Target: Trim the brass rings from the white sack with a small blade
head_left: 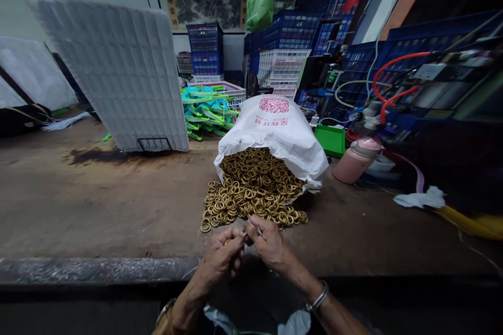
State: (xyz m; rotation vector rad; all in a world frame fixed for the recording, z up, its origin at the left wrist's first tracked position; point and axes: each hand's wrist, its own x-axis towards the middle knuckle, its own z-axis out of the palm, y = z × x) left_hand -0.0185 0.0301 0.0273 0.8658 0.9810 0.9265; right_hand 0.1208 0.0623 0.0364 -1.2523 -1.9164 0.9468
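Observation:
My left hand (222, 255) is closed in a pinch on a gold-coloured ring (227, 241), most of which its fingers hide. Touching or almost touching it, my right hand (270, 243) is closed around a small, thin metal tool (258, 230). Only a short grey end of that tool shows, so its kind is unclear. Both hands are just over the table's front edge. Right beyond them lies a heap of gold-coloured rings (239, 201), spilling from the open mouth of a white woven sack (271, 128) that lies on its side.
A tall white padded panel (118, 73) stands on the brown table (51, 193) at left. Behind the sack are green and blue plastic pieces (206, 107). To the right stand a green tray (330, 140), a pink bottle (356, 159) and a machine with red hoses (393, 57).

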